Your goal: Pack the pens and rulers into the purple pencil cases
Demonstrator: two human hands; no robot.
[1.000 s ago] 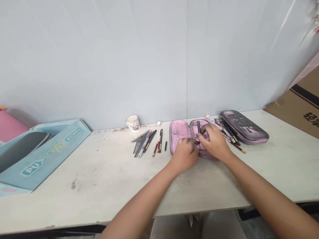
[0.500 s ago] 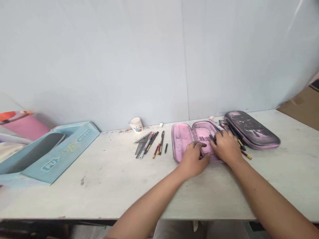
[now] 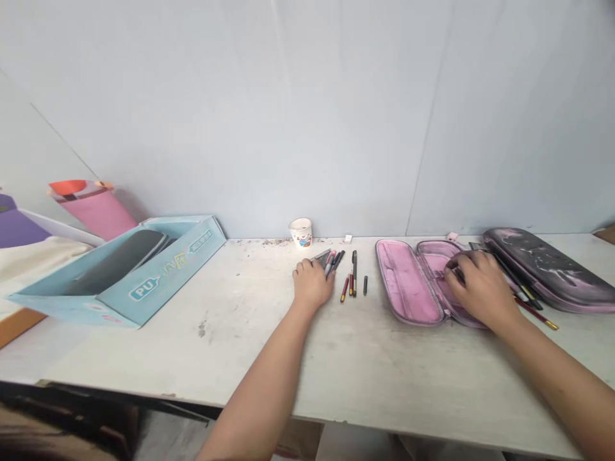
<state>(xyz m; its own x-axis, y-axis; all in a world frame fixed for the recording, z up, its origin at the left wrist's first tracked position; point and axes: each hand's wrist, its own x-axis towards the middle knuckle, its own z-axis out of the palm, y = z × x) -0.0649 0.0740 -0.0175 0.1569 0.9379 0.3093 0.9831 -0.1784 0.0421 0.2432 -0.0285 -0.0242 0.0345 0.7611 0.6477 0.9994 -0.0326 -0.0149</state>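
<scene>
My left hand [image 3: 313, 283] curls over a bundle of rulers and pens, its thumb on the right and fingers on the left. A dark triangular ruler [image 3: 321, 257] and pen ends [image 3: 338, 260] stick out beyond it. To the right lies a pink-lined pencil case [image 3: 408, 282], unzipped and spread flat. My right hand [image 3: 483, 285] rests over its right half with bent fingers; what they hold, if anything, is hidden. Between the hands lie red pencils [image 3: 344, 289], a black pen [image 3: 354, 272] and a short black cap-like piece [image 3: 365, 285].
A closed dark pencil case [image 3: 552, 269] lies at the right, with pens and a red pencil [image 3: 538, 314] beside it. A paper cup [image 3: 301, 234] and a white eraser [image 3: 348, 239] stand near the wall. A blue box [image 3: 163, 275] holding a dark case is at the left.
My left hand has left the spread pencil case and moved left onto the rulers and pens. My right hand stays at the case. The view has turned left.
</scene>
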